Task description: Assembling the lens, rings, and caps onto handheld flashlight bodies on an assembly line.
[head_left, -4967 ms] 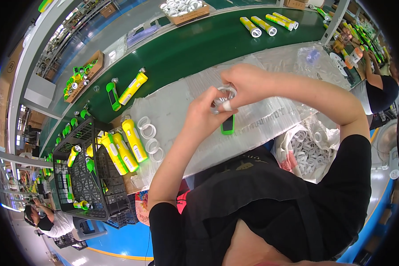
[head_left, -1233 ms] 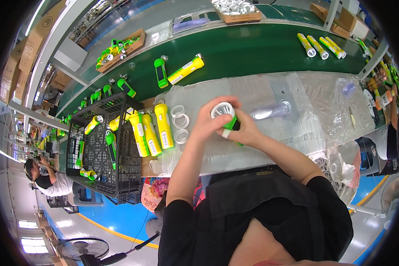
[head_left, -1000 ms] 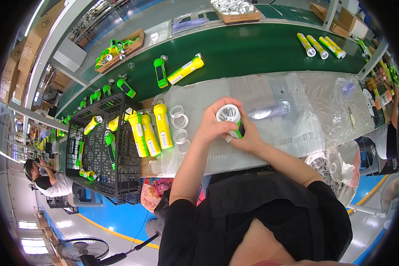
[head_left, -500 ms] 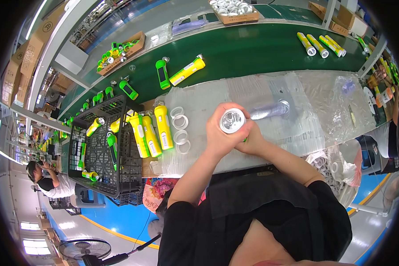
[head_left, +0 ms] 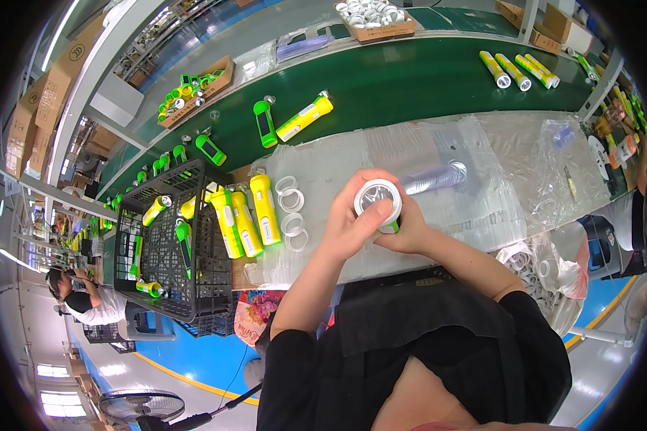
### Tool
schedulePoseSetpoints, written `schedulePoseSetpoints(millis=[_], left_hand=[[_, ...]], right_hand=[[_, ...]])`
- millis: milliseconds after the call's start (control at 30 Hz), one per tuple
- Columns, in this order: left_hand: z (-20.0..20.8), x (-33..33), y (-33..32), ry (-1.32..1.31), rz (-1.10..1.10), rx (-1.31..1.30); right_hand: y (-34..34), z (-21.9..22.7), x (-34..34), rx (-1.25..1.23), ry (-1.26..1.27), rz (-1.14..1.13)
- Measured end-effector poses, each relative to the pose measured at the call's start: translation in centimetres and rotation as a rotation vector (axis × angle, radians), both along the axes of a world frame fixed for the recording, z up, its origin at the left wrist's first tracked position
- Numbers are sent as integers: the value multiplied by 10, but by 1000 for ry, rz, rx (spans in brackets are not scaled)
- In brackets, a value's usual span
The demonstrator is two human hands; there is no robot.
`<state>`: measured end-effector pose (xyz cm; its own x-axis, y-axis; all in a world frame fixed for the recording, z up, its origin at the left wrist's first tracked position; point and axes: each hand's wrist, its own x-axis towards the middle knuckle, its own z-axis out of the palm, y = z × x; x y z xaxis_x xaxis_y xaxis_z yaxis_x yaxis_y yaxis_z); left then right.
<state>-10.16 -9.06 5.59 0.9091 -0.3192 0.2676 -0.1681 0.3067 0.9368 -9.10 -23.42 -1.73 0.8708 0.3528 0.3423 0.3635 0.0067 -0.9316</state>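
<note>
Over the near middle of the work surface, a flashlight [head_left: 367, 194] stands with its white-rimmed reflector end facing up. My left hand [head_left: 350, 226] wraps round its head, the thumb lying across the rim and reflector. Lower on the green body, my right hand [head_left: 412, 228] is closed round it; both hands hide most of that body. Just beyond my hands lies a row of clear discs [head_left: 431, 179]. Several white rings [head_left: 292, 224] lie left of my left hand, beside yellow-green flashlights [head_left: 266, 208].
A black crate [head_left: 210, 291] with flashlights stands at the left. Across the green belt [head_left: 402, 75] lie more flashlights [head_left: 305, 118]. A carton of white rings [head_left: 377, 32] sits at the back. At the right hangs a bag of white parts [head_left: 535, 280]. Another person [head_left: 86, 298] sits far left.
My left thumb has moved from the side onto the flashlight's face. The rim looks wider and whiter now, and more green body shows below it. Both hands keep their hold.
</note>
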Motion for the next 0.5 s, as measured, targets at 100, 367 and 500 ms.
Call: schedulePoseSetpoints(millis=[100,367,500], left_hand=[[1,7,3,-188,-47,-10],[25,-5,-9,-15,-425,-341],[11,21,6,40,-189,-289]], right_hand=[[-2,4,3,-88,63,59],[-9,36,-23,359,898,1294],[-14,42,-4,345,553,774]])
